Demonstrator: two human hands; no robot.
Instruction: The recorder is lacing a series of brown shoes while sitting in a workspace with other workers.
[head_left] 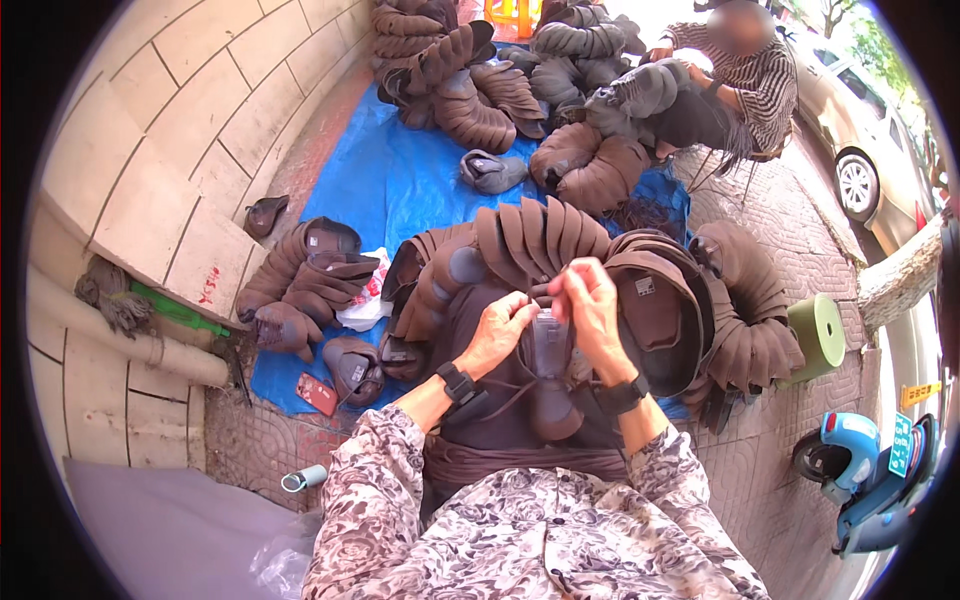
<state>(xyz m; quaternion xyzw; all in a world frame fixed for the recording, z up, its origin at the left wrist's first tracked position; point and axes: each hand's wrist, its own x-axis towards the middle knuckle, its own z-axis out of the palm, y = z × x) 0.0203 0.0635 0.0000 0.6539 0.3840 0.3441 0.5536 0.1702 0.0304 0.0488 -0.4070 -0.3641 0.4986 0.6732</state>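
Note:
My left hand (497, 332) is closed in a pinch, its thumb and forefinger together. Close beside it, my right hand (590, 305) has its fingers drawn together too, slightly blurred. Whatever either pinch holds is too small to make out. Below and between them a brown shoe upper (555, 410) with a greyish lining lies on the dark cloth over my lap. A thin dark cord (497, 388) curves across the cloth beside it. Just beyond my hands, a row of nested brown shoe uppers (540, 235) arcs around my knees, and a larger stack (650, 310) stands at the right.
More stacks of uppers (470, 105) cover the blue tarp (370, 165). A red phone (317, 393) and a pale green bottle (304, 478) lie left. A seated person (750, 80) handles grey uppers. A green roll (818, 335), tree trunk (900, 275) and blue scooter (870, 480) stand right.

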